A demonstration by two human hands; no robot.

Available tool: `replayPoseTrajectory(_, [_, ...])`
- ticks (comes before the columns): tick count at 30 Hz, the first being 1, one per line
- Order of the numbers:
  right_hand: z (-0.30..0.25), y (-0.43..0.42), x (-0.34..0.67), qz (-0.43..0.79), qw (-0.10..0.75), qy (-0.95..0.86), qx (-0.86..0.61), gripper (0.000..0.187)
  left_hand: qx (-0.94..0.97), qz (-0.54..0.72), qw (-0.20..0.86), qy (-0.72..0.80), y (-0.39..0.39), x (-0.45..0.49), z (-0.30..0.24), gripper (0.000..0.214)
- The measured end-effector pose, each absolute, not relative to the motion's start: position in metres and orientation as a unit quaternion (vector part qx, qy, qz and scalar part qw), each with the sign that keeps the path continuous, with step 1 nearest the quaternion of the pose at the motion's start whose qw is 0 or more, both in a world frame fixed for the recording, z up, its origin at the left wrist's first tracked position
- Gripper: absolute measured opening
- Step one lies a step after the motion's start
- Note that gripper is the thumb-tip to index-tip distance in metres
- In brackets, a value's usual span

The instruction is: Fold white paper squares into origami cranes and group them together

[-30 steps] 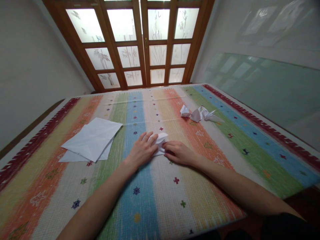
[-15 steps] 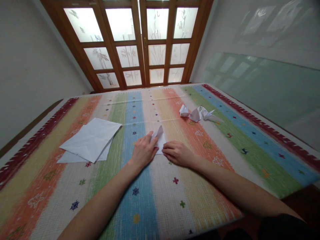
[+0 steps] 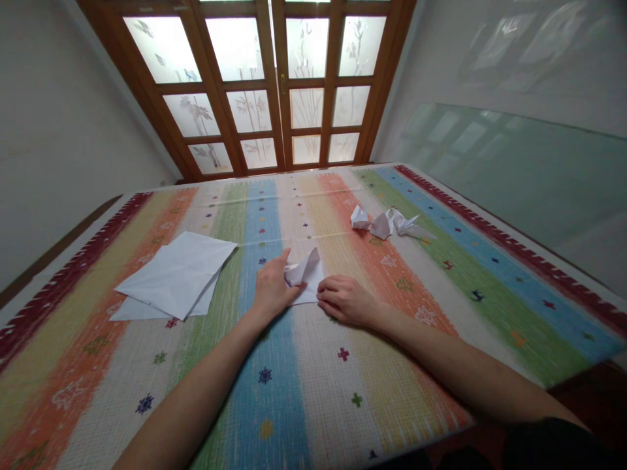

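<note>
A small white folded paper (image 3: 307,277) lies on the striped tablecloth (image 3: 294,378) in front of me. My left hand (image 3: 272,287) grips its left side and lifts a flap, which stands up from the cloth. My right hand (image 3: 345,300) presses its fingertips on the paper's lower right edge, pinning it to the table.
A stack of white paper sheets (image 3: 174,277) lies to the left. Several finished white folded paper figures (image 3: 386,223) sit further back on the right. Wooden doors with frosted glass (image 3: 264,85) stand beyond the table's far edge. A green-grey wall panel (image 3: 514,170) runs along the right.
My left hand has drawn back from lying flat on the paper and raised a flap of it. The right hand has stayed in place.
</note>
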State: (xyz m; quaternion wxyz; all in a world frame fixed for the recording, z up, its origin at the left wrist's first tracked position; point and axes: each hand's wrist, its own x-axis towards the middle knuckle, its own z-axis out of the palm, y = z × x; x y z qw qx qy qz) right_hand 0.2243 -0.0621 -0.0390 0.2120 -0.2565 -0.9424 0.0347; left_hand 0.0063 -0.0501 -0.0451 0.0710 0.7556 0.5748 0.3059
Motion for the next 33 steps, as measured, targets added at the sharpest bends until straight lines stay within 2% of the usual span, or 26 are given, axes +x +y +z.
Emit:
replayPoseTrajectory(6, [-0.039, -0.062, 0.223, 0.03, 0.207, -0.943, -0.259, 0.026, 0.768, 0.316, 0.099, 0.549, -0.048, 0.004, -0.046, 0.059])
replayPoseTrajectory(13, [-0.038, -0.062, 0.222, 0.029, 0.199, -0.945, -0.258, 0.025, 0.807, 0.357, 0.231, 0.41, -0.047, -0.014, -0.034, 0.086])
replayPoseTrajectory(18, [-0.037, -0.061, 0.221, 0.028, 0.2, -0.945, -0.258, 0.025, 0.795, 0.291, 0.314, 0.429, -0.044, -0.024, -0.025, 0.078])
replayPoseTrajectory(21, [-0.037, -0.061, 0.22, 0.027, 0.205, -0.945, -0.254, 0.025, 0.776, 0.306, 0.292, 0.468, -0.041, -0.02, -0.028, 0.068])
replayPoseTrajectory(28, [-0.039, -0.061, 0.22, 0.023, 0.21, -0.943, -0.256, 0.024, 0.783, 0.304, 0.16, 0.519, -0.043, -0.003, -0.037, 0.053])
replayPoseTrajectory(33, [-0.039, -0.062, 0.219, 0.014, 0.208, -0.943, -0.258, 0.025, 0.776, 0.313, 0.129, 0.532, -0.044, -0.001, -0.04, 0.042])
